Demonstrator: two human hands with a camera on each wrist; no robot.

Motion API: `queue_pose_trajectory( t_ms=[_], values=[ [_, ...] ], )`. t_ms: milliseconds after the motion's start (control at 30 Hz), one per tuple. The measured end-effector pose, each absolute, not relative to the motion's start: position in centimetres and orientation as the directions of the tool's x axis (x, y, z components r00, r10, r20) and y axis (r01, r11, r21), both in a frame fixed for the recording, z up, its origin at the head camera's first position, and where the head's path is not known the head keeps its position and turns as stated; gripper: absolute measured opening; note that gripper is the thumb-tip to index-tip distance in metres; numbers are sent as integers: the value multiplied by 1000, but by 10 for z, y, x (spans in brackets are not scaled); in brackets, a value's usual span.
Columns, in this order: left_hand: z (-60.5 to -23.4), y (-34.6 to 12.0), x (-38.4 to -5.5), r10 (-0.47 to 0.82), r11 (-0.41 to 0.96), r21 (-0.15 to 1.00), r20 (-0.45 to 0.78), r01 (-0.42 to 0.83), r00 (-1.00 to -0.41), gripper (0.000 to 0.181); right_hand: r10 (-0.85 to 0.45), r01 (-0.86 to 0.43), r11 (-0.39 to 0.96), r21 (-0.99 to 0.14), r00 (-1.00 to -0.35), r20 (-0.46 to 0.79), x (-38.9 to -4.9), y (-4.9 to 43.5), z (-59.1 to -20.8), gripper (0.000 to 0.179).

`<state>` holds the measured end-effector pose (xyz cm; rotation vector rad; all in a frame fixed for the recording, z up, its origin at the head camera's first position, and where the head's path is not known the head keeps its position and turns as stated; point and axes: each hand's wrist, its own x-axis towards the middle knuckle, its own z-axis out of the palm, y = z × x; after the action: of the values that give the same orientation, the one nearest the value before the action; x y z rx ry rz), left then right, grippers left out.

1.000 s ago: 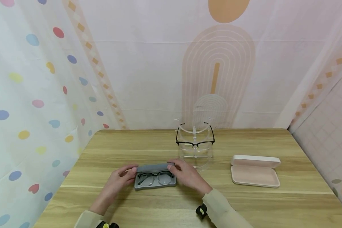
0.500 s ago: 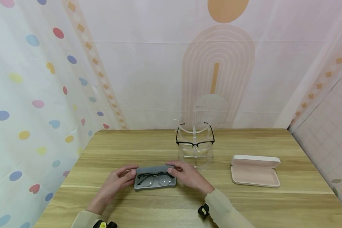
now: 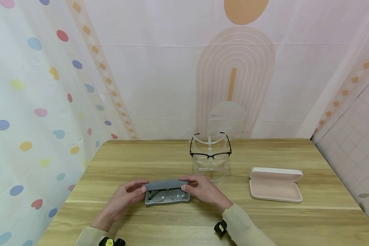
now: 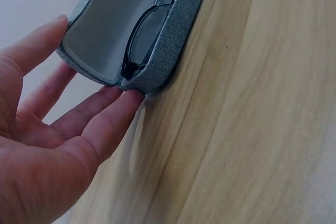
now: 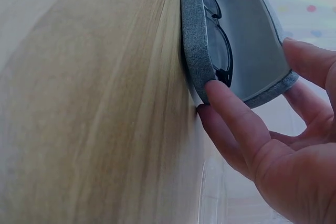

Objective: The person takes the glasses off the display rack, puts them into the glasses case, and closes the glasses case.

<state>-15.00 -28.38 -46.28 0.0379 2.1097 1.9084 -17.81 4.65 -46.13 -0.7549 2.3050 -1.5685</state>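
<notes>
A grey fabric glasses case [image 3: 163,185] lies on the table, its lid raised part way. Inside rests a pair of black half-rim glasses [image 3: 167,195], folded, lenses towards me. My left hand [image 3: 123,198] holds the case's left end. In the left wrist view its thumb [image 4: 44,38] is on the lid's edge, and other fingers touch the lid's back and the base. At the right end my right hand [image 3: 206,191] grips likewise, thumb [image 5: 310,59] on the lid's rim and a fingertip against the base corner.
Behind the case, a clear display stand [image 3: 211,171] carries a second pair of black glasses [image 3: 210,155]. To the right sits an opened white case with a pink lining [image 3: 275,189]. Patterned curtains [image 3: 160,85] hang behind the wooden table [image 3: 264,222].
The grey case's lid has tilted forward and down, covering more of the glasses' top. Both hands have shifted slightly with it. The stand and white case have stayed put.
</notes>
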Motion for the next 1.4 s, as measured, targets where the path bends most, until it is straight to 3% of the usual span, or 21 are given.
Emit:
queue_pose_trajectory(
  t_ms=[433,900,1400],
  values=[
    [-465,-292,-150,275,184,973,-185,-137,-943,52,-557,-214,241,-947,-829,45,-177,45,-461,37],
    [-470,-293,-149,216,207,964,-209,-164,-954,45,-543,-230,323,-918,-839,19,-175,41,-463,37],
    [-468,-287,-144,187,248,962,-160,-112,-969,48,-511,-264,423,-867,-859,12,-173,40,-463,37]
  ],
)
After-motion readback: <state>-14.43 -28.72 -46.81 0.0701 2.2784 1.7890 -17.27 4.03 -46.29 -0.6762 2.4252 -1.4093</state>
